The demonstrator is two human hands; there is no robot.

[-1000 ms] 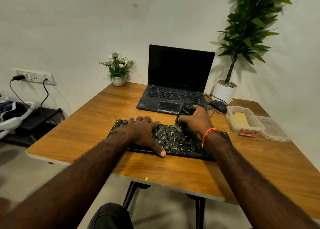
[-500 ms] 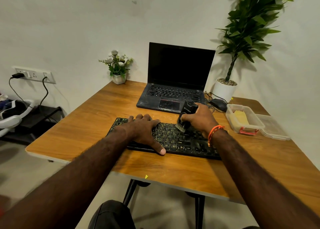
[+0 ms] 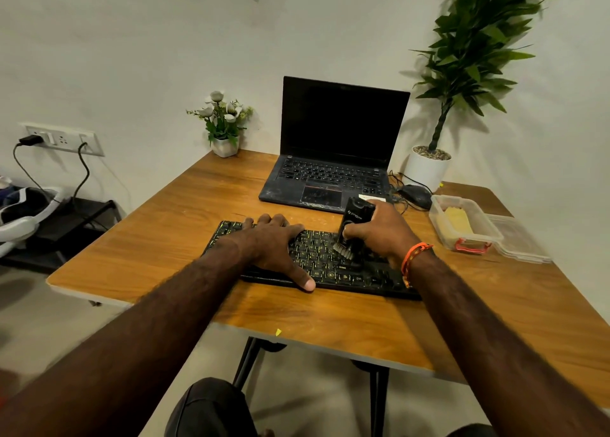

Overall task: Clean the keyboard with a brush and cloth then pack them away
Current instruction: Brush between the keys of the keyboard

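Here, bare table point(image 3: 138, 255) is lying at centre left up to its edge. The left hand point(image 3: 270, 245), fingers spread flat, is pressing the keyboard point(image 3: 317, 265); the right hand point(image 3: 379, 232) is gripping the brush point(image 3: 353, 225), bristles touching the keys, box point(image 3: 462, 225) well right.

An open black laptop point(image 3: 333, 159) with a dark screen sits at the far edge of the wooden surface point(image 3: 171, 238). A small white pot of white flowers point(image 3: 224, 126) stands at the far left corner. A tall green plant in a white pot point(image 3: 429, 166) stands at the far right corner, with a black mouse point(image 3: 415, 195) and cables just beside it. On the wall to the left, a white socket panel point(image 3: 62, 138) holds a plugged-in black cable
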